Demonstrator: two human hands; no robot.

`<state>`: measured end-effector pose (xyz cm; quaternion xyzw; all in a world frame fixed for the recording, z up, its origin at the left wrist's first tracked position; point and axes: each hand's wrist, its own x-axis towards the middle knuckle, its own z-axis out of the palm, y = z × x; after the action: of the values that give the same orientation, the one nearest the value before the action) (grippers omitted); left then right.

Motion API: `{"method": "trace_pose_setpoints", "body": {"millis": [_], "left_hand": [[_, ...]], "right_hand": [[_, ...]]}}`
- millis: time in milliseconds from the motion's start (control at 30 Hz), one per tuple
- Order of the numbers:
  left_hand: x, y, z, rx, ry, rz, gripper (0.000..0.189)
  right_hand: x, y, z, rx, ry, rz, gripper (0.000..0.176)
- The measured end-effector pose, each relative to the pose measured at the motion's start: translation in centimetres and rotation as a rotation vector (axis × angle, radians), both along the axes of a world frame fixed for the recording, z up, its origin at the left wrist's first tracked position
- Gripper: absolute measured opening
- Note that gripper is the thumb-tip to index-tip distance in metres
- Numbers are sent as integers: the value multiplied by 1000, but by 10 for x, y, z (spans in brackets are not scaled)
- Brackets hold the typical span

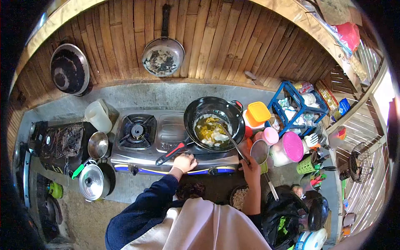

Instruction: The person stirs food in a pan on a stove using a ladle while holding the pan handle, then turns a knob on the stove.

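A black wok (192, 109) sits on the right burner of the two-burner gas stove (173, 129). Yellow-and-white food (213, 130) lies in bubbling oil inside it. My right hand (251, 168) is closed around the handle of a long metal spatula (234, 143), whose far end dips into the food. My left hand (185, 163) rests at the stove's front edge, fingers curled, just right of the wok's red-and-black handle (171, 153) and apart from it. Nothing shows in its fingers.
Left of the stove stand a lidded pot (91, 182), a small metal pan (98, 145) and a blackened grill (62, 143). To the right are a sieve (260, 152), plastic containers (292, 146), a blue basket (287, 93) and a black plastic bag (283, 212). Pans (163, 57) hang on the wall.
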<state>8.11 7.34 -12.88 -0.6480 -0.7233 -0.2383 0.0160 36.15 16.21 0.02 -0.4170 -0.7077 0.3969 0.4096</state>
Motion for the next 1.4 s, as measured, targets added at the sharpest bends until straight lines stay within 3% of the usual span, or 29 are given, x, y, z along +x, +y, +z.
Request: {"method": "trace_pose_setpoints", "body": {"millis": [100, 533, 600, 667, 733, 800, 900, 1133, 1267, 1400], "left_hand": [[-1, 1, -4, 44, 6, -12, 34], [-3, -3, 0, 42, -70, -88, 28], [1, -6, 3, 102, -242, 15, 26], [3, -19, 9, 90, -244, -47, 22], [9, -36, 12, -113, -653, -84, 17], [11, -50, 14, -96, -868, -254, 15], [11, -64, 25, -218, -887, -285, 18], [4, -67, 84, -206, -937, -376, 17], [-8, -64, 122, 36, -859, -411, 14], [-32, -65, 164, 252, -705, -291, 11]], "right_hand": [[8, -20, 32, -161, 64, -26, 31], [25, -74, 82, -81, 80, -140, 26], [26, -79, 81, -83, 78, -150, 26], [25, -85, 82, -86, 75, -151, 26], [21, -90, 86, -141, 49, -152, 25], [16, -90, 79, -133, 73, -140, 26], [3, -89, 72, -126, 100, -140, 26], [-17, -63, 35, -115, 166, -135, 29], [-26, -46, 21, -60, 113, -116, 32], [-33, -39, 18, -65, 50, -115, 33]]}}
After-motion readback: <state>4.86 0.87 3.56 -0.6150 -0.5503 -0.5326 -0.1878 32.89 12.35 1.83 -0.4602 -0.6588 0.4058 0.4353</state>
